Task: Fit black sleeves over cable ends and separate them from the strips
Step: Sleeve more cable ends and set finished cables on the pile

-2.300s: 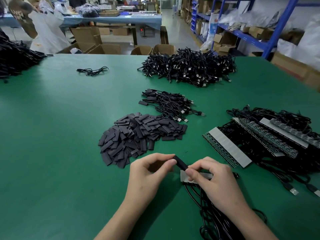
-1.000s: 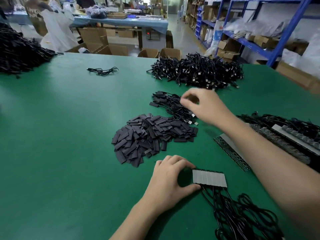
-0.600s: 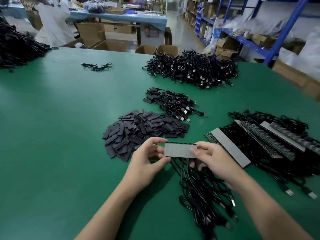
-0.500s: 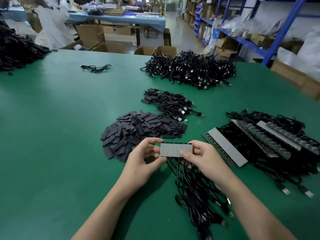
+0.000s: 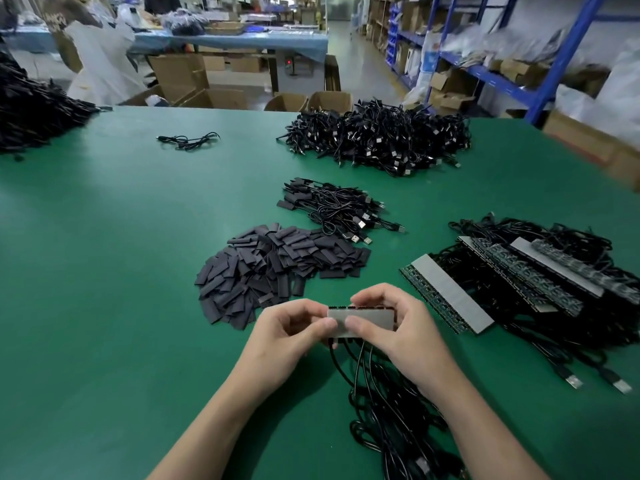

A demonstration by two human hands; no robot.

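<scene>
— Both hands have closed in on the short grey strip (image 5: pixel 367 322) since half a second ago; the grip sits tighter, thumbs nearer each other on its face.

— Who holds what?

— Left hand (image 5: pixel 291 332) pinches the strip's left end, thumb on the front. Right hand (image 5: pixel 398 327) wraps the rest, thumb across the middle, fingers curled behind. Strip is held above the green table (image 5: pixel 104 271), long edge level.

— And the cables?

— Black cables (image 5: pixel 381 393) hang from the strip's lower edge and coil on the table between the forearms.

— Sleeves?

— Heap of black sleeves (image 5: pixel 273 268) lies just beyond the left hand, untouched. Behind it, a small bundle of sleeved cables (image 5: pixel 336 206); further back, a big cable pile (image 5: pixel 377 136). More strips with cables (image 5: pixel 519 278) lie to the right, well apart from the hands.
</scene>
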